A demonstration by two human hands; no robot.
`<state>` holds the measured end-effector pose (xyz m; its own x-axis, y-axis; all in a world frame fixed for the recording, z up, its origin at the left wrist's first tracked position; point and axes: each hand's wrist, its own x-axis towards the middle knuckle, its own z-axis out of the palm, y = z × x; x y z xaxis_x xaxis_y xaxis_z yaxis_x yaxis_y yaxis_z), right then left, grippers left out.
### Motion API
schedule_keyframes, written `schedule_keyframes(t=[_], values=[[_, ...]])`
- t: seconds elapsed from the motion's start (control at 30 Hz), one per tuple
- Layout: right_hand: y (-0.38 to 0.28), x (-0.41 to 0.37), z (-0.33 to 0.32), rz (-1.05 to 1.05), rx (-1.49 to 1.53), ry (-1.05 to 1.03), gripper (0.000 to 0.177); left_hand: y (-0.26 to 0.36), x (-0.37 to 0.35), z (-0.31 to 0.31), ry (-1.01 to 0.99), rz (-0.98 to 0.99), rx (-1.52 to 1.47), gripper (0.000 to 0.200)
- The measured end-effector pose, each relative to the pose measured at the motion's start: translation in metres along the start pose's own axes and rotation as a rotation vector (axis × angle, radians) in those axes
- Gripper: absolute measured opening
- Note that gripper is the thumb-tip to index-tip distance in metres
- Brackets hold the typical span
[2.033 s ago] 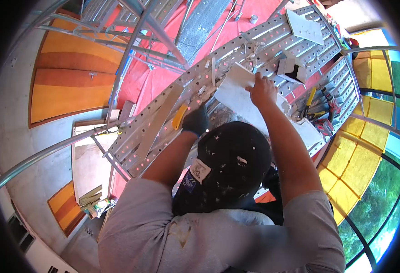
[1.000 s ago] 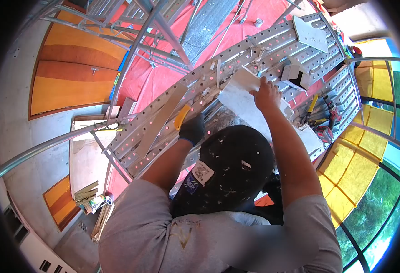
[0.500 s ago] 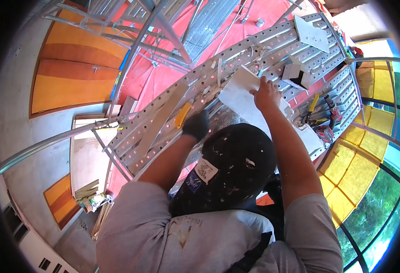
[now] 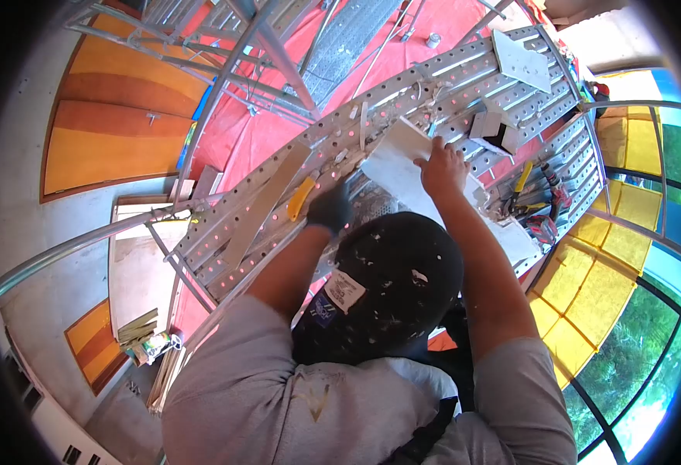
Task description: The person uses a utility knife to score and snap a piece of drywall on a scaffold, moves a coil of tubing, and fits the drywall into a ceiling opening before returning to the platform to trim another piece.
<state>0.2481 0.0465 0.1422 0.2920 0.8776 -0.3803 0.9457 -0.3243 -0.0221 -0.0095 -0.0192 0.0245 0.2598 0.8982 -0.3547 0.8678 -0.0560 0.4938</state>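
My right hand (image 4: 444,172) is bare and grips the far edge of a piece of white board (image 4: 398,159), thumb on its face and fingers at the edge. The board lies on the perforated metal scaffold platform (image 4: 371,101). My left hand (image 4: 330,208), in a dark glove, is low over the platform by the board's left side; its fingers are hidden. Just left of the glove lies a yellow-handled tool (image 4: 300,198), apparently a utility knife. Further left is a long narrow board strip (image 4: 267,205). My capped head hides part of the work area.
A small box-like piece (image 4: 494,130) and another board offcut (image 4: 522,62) lie on the platform. To the right are a yellow-handled tool (image 4: 523,177) and a red power tool (image 4: 543,228). Metal rails (image 4: 85,256) surround the platform; red sheeting (image 4: 236,139) covers the floor below.
The whole view has shifted slightly left. Against the platform, my gloved left hand has moved a little forward; my right hand stays at the board's edge.
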Motion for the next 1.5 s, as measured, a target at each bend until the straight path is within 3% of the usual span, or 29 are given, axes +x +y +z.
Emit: schedule_keyframes(t=[0.1, 0.2, 0.23, 0.4, 0.53, 0.7, 0.8, 0.83, 0.93, 0.97, 1.07, 1.1, 1.2, 1.37, 1.5], values=[[-0.003, 0.002, 0.003, -0.014, 0.006, 0.026, 0.058, -0.02, -0.039, -0.009, -0.045, -0.008, 0.011, 0.031], [-0.003, 0.004, -0.002, 0.005, 0.001, -0.008, 0.06, -0.03, -0.028, 0.003, -0.022, -0.023, 0.018, 0.031], [0.0, 0.005, 0.001, 0.013, 0.013, 0.019, 0.06, -0.016, -0.025, -0.014, -0.07, -0.123, -0.018, 0.031], [0.0, 0.005, 0.0, -0.003, 0.015, 0.049, 0.054, -0.013, -0.033, -0.015, -0.081, 0.003, 0.062, 0.027], [0.002, 0.005, 0.0, 0.007, 0.016, 0.036, 0.053, 0.012, 0.001, -0.014, -0.135, -0.056, 0.075, 0.026], [0.001, 0.008, 0.002, -0.008, -0.009, 0.049, 0.056, -0.013, -0.038, -0.023, -0.091, -0.038, 0.004, 0.029], [0.002, 0.006, 0.014, -0.033, 0.011, 0.051, 0.057, -0.005, -0.005, -0.006, -0.122, -0.039, 0.073, 0.033], [0.002, 0.007, 0.009, -0.027, 0.016, 0.05, 0.057, 0.014, 0.009, -0.013, -0.15, -0.083, 0.041, 0.023], [0.003, 0.012, 0.002, -0.02, 0.003, 0.055, 0.054, 0.005, -0.002, -0.005, -0.094, -0.124, 0.029, 0.03], [0.001, 0.008, 0.0, -0.016, 0.004, 0.045, 0.054, -0.017, -0.017, 0.005, -0.02, -0.008, 0.01, 0.031], [-0.001, 0.007, 0.002, -0.008, 0.011, 0.019, 0.055, -0.027, -0.031, -0.004, -0.126, -0.059, 0.071, 0.029], [0.0, 0.007, 0.005, -0.014, 0.022, 0.021, 0.056, -0.034, -0.027, 0.009, 0.039, 0.049, 0.02, 0.027], [0.006, 0.006, 0.014, -0.023, 0.024, 0.027, 0.057, 0.01, 0.013, -0.006, -0.145, -0.06, 0.091, 0.031], [0.002, 0.009, 0.003, -0.013, -0.021, 0.004, 0.058, -0.02, -0.04, -0.012, -0.05, -0.032, 0.058, 0.025], [0.001, 0.008, 0.009, -0.032, 0.003, 0.047, 0.057, -0.018, -0.002, 0.004, -0.05, 0.007, 0.064, 0.027]])
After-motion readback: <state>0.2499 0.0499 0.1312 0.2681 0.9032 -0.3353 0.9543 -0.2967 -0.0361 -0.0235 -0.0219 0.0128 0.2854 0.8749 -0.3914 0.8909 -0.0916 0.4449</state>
